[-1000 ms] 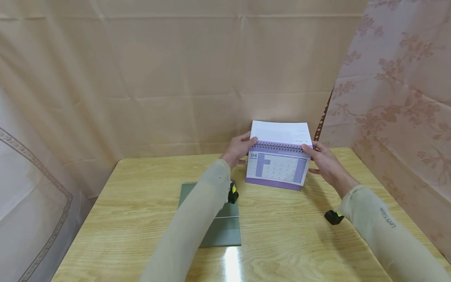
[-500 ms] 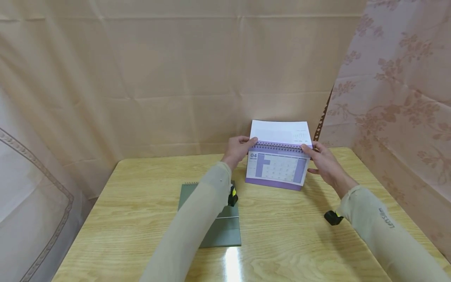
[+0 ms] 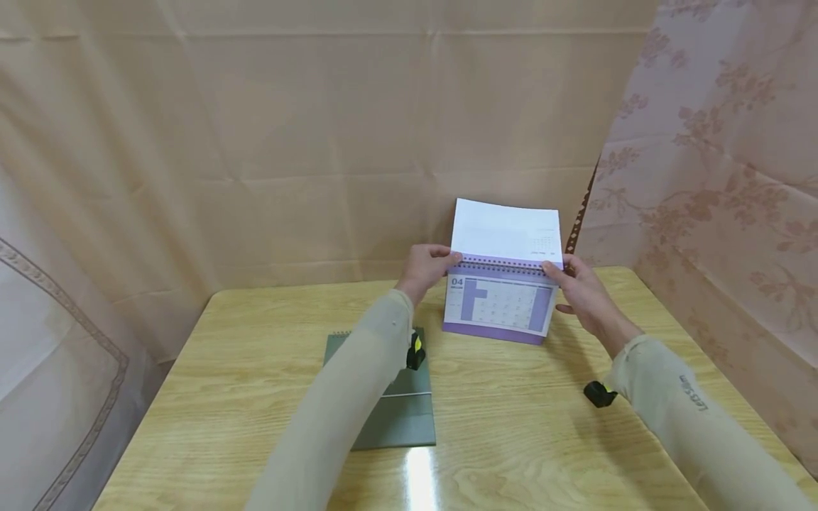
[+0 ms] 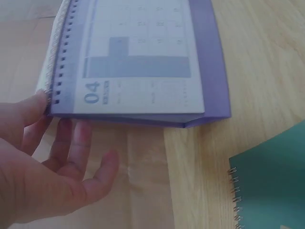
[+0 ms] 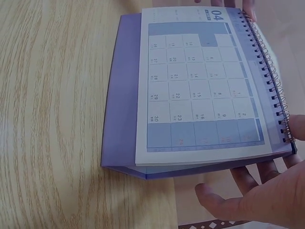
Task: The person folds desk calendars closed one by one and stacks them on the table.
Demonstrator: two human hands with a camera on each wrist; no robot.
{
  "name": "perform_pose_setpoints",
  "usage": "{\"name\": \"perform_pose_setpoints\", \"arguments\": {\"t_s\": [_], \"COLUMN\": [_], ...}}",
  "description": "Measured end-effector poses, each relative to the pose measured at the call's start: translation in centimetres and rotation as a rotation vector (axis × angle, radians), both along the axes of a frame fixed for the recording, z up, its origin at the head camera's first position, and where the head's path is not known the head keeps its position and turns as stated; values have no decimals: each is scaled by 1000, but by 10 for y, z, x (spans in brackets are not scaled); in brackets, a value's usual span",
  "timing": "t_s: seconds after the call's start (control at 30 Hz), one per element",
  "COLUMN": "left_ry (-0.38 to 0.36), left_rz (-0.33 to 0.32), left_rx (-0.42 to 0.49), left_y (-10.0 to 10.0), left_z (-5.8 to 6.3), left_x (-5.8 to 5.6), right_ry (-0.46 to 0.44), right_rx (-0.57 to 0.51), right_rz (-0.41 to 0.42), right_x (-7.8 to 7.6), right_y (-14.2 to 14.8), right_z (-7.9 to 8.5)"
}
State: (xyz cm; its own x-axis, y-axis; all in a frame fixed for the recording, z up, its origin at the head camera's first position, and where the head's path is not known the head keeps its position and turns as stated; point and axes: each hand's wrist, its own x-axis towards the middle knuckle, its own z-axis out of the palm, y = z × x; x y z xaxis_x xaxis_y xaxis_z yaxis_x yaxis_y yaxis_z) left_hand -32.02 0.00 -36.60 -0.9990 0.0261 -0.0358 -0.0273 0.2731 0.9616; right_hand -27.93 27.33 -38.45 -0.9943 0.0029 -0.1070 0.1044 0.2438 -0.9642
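Note:
A purple spiral-bound desk calendar (image 3: 500, 301) stands near the table's back edge, its front page marked 04. White pages (image 3: 505, 227) rise behind the wire binding. My left hand (image 3: 424, 270) pinches the left end of the binding with the thumb in front; in the left wrist view the lower fingers (image 4: 102, 176) stick out beside the calendar's side. On the opposite end, my right hand (image 3: 586, 297) grips the binding, thumb in front and fingers partly hidden behind. The right wrist view shows the calendar page (image 5: 200, 90) close up, over its purple base.
A dark green spiral notebook (image 3: 399, 422) with a pale band lies on the wooden table (image 3: 255, 383), partly under my left forearm. A beige curtain (image 3: 307, 142) hangs behind the table, and a floral curtain (image 3: 722, 199) on the right.
The white pages behind the binding now stand taller. Both hands keep their hold on the ends of the calendar, and the whole view has shifted slightly.

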Motion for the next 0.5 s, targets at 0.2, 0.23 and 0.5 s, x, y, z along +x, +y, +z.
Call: {"name": "perform_pose_setpoints", "arguments": {"t_s": [0.2, 0.23, 0.5], "left_ry": [-48, -55, -50], "left_rz": [-52, -53, -63], "left_rx": [-11, -9, 24], "left_y": [-2, -2, -4], "left_z": [6, 6, 2], "left_x": [0, 0, -3], "right_ry": [36, 40, 49], "right_rx": [45, 50, 78], "right_rz": [-12, -13, -34], "right_x": [0, -1, -2], "right_y": [0, 0, -1], "right_z": [0, 0, -2]}}
